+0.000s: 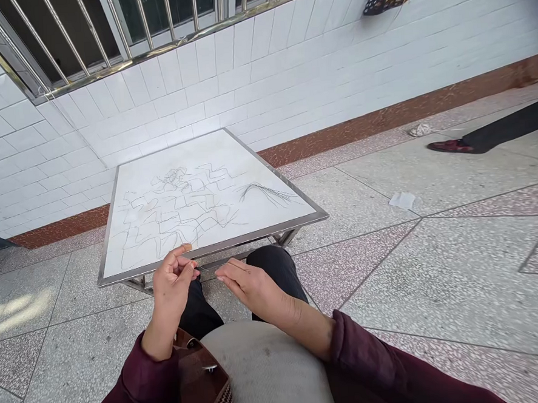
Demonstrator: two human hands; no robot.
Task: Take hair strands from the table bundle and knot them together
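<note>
- Left hand (173, 287): grip pinched shut between thumb and forefinger, just off the table's near edge; any strand inside too fine to make out.
- Right hand (250, 286): thumb and fingertips close together, just off the same edge; open or closed impossible to tell.
- Fine dark strands (179, 216): laid in zigzags across the white top; a looser bunch of strands (266, 194) near the right corner.
- Table (297, 214): low, steel-framed, beside a tiled wall.
- Possible trouble: a draught or a brush of the maroon sleeve (370, 365) scattering the light strands.
- Possible trouble: too wide a pinch dragging neighbouring strands into a tangle.
- Possible trouble: strands slipping over the near edge, hard to spot on the speckled terrazzo floor (460, 275).
- Possible trouble: another person's red shoe (445, 147), well apart for now, stirring air in passing.
</note>
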